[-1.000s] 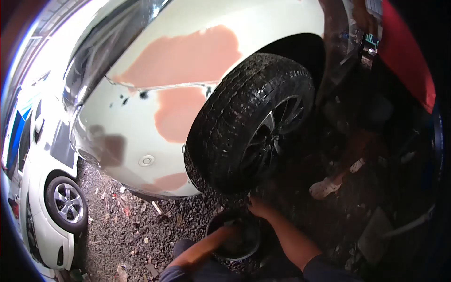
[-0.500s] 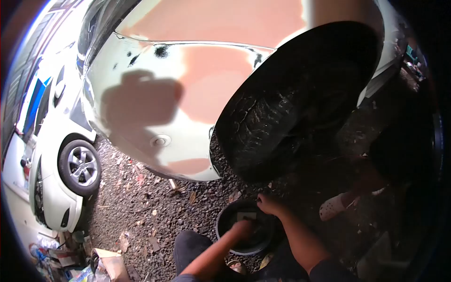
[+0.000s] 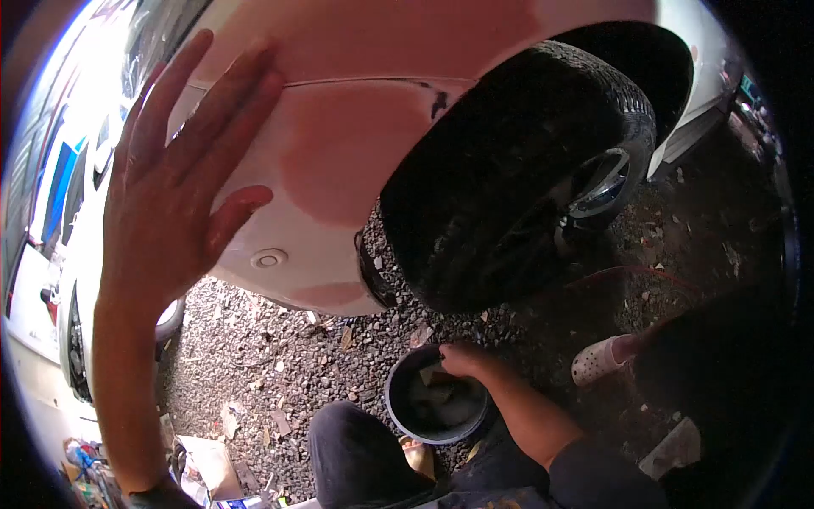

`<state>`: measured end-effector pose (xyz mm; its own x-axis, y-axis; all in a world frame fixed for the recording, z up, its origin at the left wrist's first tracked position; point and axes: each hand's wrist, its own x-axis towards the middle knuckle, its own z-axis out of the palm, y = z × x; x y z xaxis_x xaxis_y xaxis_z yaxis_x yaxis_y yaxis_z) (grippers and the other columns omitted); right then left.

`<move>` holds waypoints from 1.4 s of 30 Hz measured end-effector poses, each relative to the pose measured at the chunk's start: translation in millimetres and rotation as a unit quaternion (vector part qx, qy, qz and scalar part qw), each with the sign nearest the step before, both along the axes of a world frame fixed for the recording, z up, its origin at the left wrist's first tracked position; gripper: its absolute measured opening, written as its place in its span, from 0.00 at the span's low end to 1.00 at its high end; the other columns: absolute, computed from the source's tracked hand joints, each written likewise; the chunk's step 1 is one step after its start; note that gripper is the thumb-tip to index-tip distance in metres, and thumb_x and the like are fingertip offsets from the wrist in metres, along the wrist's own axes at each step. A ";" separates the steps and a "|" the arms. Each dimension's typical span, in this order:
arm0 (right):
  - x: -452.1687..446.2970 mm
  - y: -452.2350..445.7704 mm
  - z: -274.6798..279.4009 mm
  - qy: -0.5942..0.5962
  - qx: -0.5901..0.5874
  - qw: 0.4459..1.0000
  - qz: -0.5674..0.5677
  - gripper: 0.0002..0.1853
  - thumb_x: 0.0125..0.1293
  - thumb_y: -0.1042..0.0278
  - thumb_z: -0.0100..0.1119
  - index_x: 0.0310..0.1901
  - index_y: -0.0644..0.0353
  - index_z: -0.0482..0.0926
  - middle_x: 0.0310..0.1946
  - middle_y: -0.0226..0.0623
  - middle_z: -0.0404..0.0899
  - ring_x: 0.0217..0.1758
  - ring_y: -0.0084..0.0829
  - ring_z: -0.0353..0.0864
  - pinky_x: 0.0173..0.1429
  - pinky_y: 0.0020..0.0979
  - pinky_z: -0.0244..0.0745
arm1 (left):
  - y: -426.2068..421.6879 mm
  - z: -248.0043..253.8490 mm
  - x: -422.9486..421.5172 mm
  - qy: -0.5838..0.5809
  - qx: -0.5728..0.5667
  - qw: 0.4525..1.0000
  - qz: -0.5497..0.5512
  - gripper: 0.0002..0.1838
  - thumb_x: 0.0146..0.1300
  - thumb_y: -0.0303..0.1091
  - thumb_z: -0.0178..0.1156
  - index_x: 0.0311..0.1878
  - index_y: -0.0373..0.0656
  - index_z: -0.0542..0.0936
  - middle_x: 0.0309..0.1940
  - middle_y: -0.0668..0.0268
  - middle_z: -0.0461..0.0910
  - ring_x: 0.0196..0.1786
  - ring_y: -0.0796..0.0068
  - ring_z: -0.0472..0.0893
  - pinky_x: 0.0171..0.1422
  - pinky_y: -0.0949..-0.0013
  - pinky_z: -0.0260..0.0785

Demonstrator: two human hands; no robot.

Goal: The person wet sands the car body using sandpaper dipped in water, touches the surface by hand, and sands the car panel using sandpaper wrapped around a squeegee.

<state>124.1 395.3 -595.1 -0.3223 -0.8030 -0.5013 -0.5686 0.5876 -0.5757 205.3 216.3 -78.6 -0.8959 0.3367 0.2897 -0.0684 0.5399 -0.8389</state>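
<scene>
1. Currently, the left hand (image 3: 161, 220) is reaching, fingers parted, toward the painted panel (image 3: 331, 161); contact is unclear.
2. Rightward, the right hand (image 3: 462, 360) is curling at the bucket (image 3: 437, 440), hold unclear; beside its fingers, a pale block (image 3: 433, 375) is lying; lifting seemingly calls for pinching.

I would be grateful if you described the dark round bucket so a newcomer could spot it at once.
Find the white car with pink patches, then its big black tire. Below the tire in view, on grey gravel, sits a round, dark, open bucket. Murky liquid inside and the person's right hand at its rim set it apart from its surroundings.
</scene>
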 end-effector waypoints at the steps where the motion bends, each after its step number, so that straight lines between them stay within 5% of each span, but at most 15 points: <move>1: -0.1 -0.1 4.3 -0.002 -0.002 1.000 0.004 0.18 0.65 0.62 0.55 0.53 0.62 0.81 0.49 0.55 0.84 0.54 0.53 0.83 0.59 0.50 0.77 | -4.2 1.7 -2.4 -0.005 -0.018 1.000 -0.011 0.39 0.66 0.60 0.56 0.76 0.50 0.68 0.80 0.63 0.59 0.80 0.44 0.57 0.82 0.46 0.51; 7: -8.1 3.3 23.8 0.017 0.033 0.998 0.042 0.18 0.65 0.62 0.57 0.52 0.63 0.82 0.48 0.53 0.84 0.52 0.52 0.84 0.57 0.49 0.79 | 13.8 28.4 -51.4 -0.084 -0.147 0.982 -0.081 0.31 0.64 0.43 0.61 0.71 0.53 0.73 0.77 0.59 0.63 0.80 0.47 0.57 0.82 0.42 0.48; 11: -10.9 0.6 16.6 0.034 0.045 0.996 0.074 0.16 0.65 0.62 0.59 0.48 0.65 0.83 0.46 0.54 0.84 0.50 0.50 0.85 0.54 0.49 0.80 | 31.0 51.7 -87.1 -0.195 -0.155 0.949 -0.194 0.22 0.72 0.54 0.57 0.65 0.59 0.77 0.70 0.55 0.73 0.76 0.44 0.65 0.76 0.33 0.58; 17: -13.1 -3.8 31.3 -0.039 0.132 0.987 0.088 0.16 0.62 0.61 0.64 0.44 0.67 0.82 0.43 0.52 0.85 0.43 0.45 0.85 0.42 0.46 0.78 | 49.8 38.7 -118.5 -0.184 -0.107 0.950 -0.228 0.28 0.77 0.62 0.42 0.73 0.64 0.72 0.80 0.56 0.58 0.84 0.55 0.49 0.86 0.46 0.38; 20: -13.1 -11.1 15.1 -0.063 0.094 0.989 0.094 0.21 0.58 0.62 0.69 0.48 0.67 0.79 0.40 0.50 0.85 0.38 0.44 0.85 0.38 0.45 0.77 | 63.1 51.6 -109.0 -0.210 -0.039 0.941 -0.263 0.26 0.75 0.50 0.51 0.72 0.51 0.73 0.79 0.53 0.60 0.81 0.51 0.57 0.84 0.45 0.45; 22: -10.0 -16.2 -0.8 -0.040 0.035 0.991 0.123 0.25 0.55 0.62 0.72 0.51 0.67 0.76 0.40 0.50 0.85 0.36 0.43 0.84 0.37 0.44 0.77 | 60.4 53.9 -97.5 -0.174 -0.044 0.948 -0.262 0.31 0.64 0.43 0.60 0.71 0.47 0.74 0.76 0.53 0.63 0.79 0.49 0.58 0.83 0.43 0.45; 25: -11.9 -18.6 -4.7 -0.067 0.074 0.991 0.088 0.28 0.54 0.63 0.70 0.56 0.64 0.76 0.44 0.50 0.84 0.42 0.44 0.84 0.40 0.45 0.77 | 28.2 53.4 -91.4 -0.149 0.044 0.938 -0.310 0.37 0.52 0.29 0.58 0.71 0.48 0.75 0.80 0.59 0.58 0.84 0.54 0.50 0.85 0.39 0.25; 32: -15.9 -11.5 -6.2 -0.016 0.089 0.986 0.138 0.28 0.54 0.62 0.68 0.58 0.60 0.80 0.50 0.47 0.85 0.50 0.47 0.84 0.52 0.47 0.78 | 15.3 52.9 -81.3 -0.099 0.138 0.950 -0.263 0.44 0.55 0.39 0.62 0.79 0.51 0.63 0.83 0.57 0.49 0.85 0.52 0.44 0.85 0.39 0.25; 38: -4.7 -8.2 20.7 -0.005 0.015 0.998 0.054 0.29 0.53 0.61 0.68 0.58 0.63 0.79 0.54 0.51 0.82 0.56 0.48 0.82 0.58 0.44 0.77 | 25.9 41.4 -89.4 0.000 0.198 0.953 -0.231 0.56 0.52 0.52 0.73 0.82 0.51 0.55 0.82 0.55 0.47 0.84 0.50 0.44 0.85 0.44 0.43; 42: -7.0 -14.9 -0.6 0.021 -0.017 0.997 0.075 0.24 0.54 0.64 0.65 0.54 0.64 0.83 0.48 0.51 0.86 0.50 0.47 0.85 0.53 0.45 0.80 | 41.5 39.9 -102.4 0.042 0.180 0.953 -0.239 0.61 0.47 0.58 0.75 0.81 0.48 0.56 0.81 0.52 0.49 0.84 0.49 0.46 0.85 0.44 0.42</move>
<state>117.1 380.5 -595.7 -0.2169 -0.8606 -0.4607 -0.6730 0.4737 -0.5681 102.9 257.8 -38.7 -0.6329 0.5658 0.5285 0.1992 0.7786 -0.5951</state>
